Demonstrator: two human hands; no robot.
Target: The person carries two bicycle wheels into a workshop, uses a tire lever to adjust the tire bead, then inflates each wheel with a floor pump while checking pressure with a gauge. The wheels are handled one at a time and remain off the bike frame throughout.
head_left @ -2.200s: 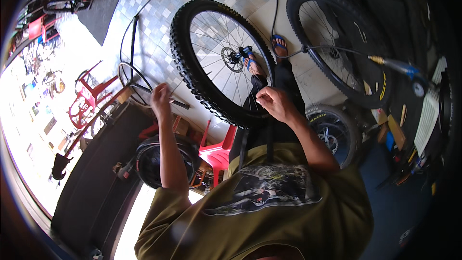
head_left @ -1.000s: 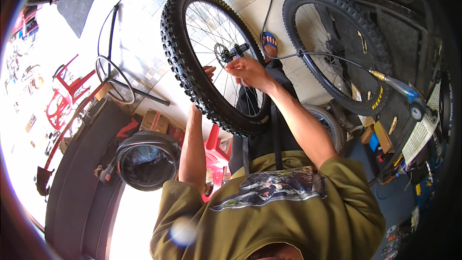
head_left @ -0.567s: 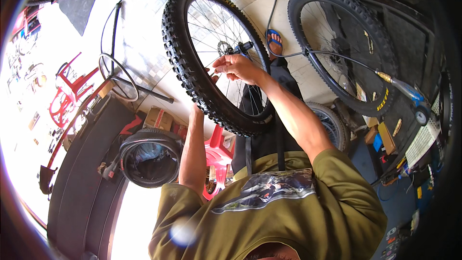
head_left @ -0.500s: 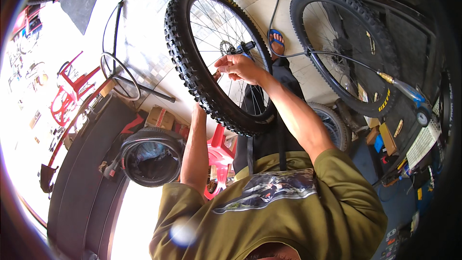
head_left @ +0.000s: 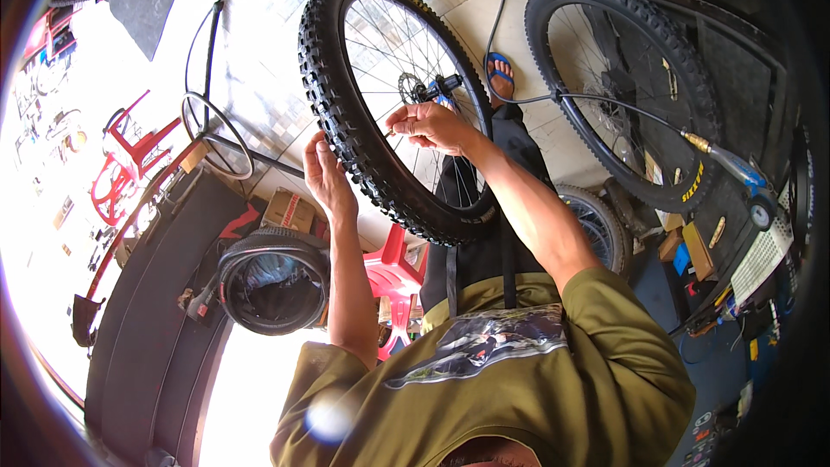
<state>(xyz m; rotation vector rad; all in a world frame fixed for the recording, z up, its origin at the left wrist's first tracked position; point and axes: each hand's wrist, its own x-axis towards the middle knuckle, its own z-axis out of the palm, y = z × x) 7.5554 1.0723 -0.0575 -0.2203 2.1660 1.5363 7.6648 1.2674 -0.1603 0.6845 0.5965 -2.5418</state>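
A bicycle wheel [head_left: 322, 95] with a black knobby tyre stands tilted in front of me, its spokes and hub [head_left: 439, 86] facing right. My right hand [head_left: 435, 128] reaches in over the spokes, thumb and fingers pinched at the inner edge of the rim. Between the fingertips and the rim is a small thin stub that looks like the valve stem; the fingers partly hide it. My left hand [head_left: 328, 177] is up beside the tyre's outer left side, fingers extended and holding nothing. Its fingertips are at the tread; whether they touch it I cannot tell.
At the right, a second knobby wheel [head_left: 540, 47] leans, with an air hose [head_left: 497, 13] and a blue inflator gun [head_left: 735, 169] by it. Loose tyres [head_left: 229, 303] lie at lower left near a red plastic stool [head_left: 393, 272]. A black metal stand [head_left: 207, 78] is farther left.
My left hand has come up from below the tyre to its outer side, fingers now in sight. My right fingers have closed into a tighter pinch at the rim. The wheel shifted slightly right.
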